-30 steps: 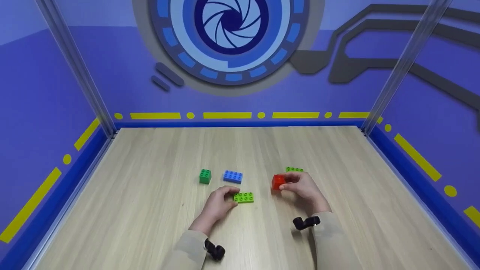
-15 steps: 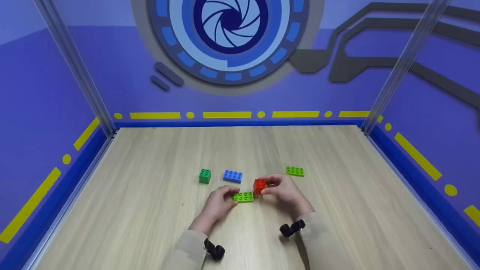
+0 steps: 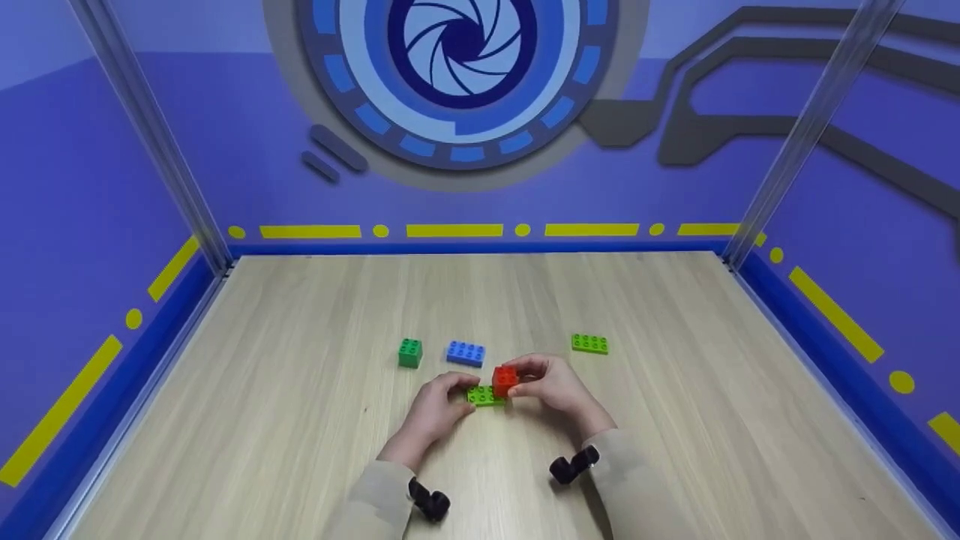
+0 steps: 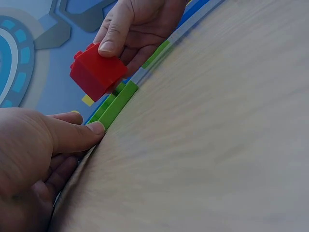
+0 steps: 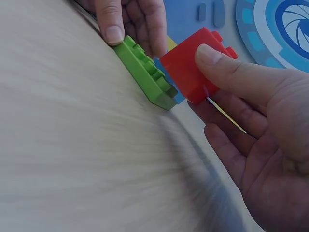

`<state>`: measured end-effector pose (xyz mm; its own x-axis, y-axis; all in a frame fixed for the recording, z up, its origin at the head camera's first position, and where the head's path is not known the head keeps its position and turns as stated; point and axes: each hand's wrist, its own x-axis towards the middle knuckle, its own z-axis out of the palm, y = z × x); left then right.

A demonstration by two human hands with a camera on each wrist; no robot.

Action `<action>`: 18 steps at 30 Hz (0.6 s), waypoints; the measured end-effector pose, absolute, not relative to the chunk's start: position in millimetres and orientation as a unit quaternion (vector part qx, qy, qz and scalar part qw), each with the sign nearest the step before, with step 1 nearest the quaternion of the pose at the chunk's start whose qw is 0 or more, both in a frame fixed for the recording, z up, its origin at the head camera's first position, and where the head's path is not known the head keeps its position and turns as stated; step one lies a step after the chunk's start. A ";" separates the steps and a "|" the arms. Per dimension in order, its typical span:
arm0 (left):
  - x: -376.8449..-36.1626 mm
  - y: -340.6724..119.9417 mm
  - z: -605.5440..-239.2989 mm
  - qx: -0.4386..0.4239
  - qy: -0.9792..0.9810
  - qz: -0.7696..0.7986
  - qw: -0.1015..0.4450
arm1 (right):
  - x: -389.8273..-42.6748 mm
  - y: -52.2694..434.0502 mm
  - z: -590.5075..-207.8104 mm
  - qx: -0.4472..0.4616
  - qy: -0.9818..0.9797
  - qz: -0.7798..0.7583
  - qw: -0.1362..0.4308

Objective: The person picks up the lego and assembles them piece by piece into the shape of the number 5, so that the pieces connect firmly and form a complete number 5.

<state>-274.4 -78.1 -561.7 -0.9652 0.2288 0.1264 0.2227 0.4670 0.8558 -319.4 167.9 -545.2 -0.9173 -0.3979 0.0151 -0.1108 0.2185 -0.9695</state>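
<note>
My left hand (image 3: 437, 403) pinches the left end of a flat lime-green toy brick (image 3: 483, 396), which lies on the table. In my right hand (image 3: 553, 382) a red toy brick (image 3: 505, 381) is pinched between thumb and fingers. That red brick is held just over the right end of the lime-green one. Seen from the right wrist, the red brick (image 5: 186, 65) is tilted, with its studs away from the green brick (image 5: 145, 75). From the left wrist view I cannot tell whether the red brick (image 4: 99, 72) touches the studs below it.
Behind the hands lie a blue brick (image 3: 466, 353) and a dark green brick (image 3: 410, 352). A second flat lime-green brick (image 3: 590, 343) is at the back right. Blue printed walls (image 3: 465, 202) bound the wooden table (image 3: 300, 315).
My right hand has carried the red brick leftward, from beside the far lime-green brick to over the right end of the near one. My left hand has stayed in place.
</note>
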 end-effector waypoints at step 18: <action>-275.4 -78.3 -562.1 0.136 0.858 0.495 0.001 | -316.6 161.8 -548.1 -0.188 0.767 -0.601 0.122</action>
<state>-275.4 -78.3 -562.1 -0.9629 0.2352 0.1326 0.2324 0.4720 0.8505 -316.6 161.8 -548.1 -0.8993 -0.4357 0.0384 -0.1419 0.2076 -0.9679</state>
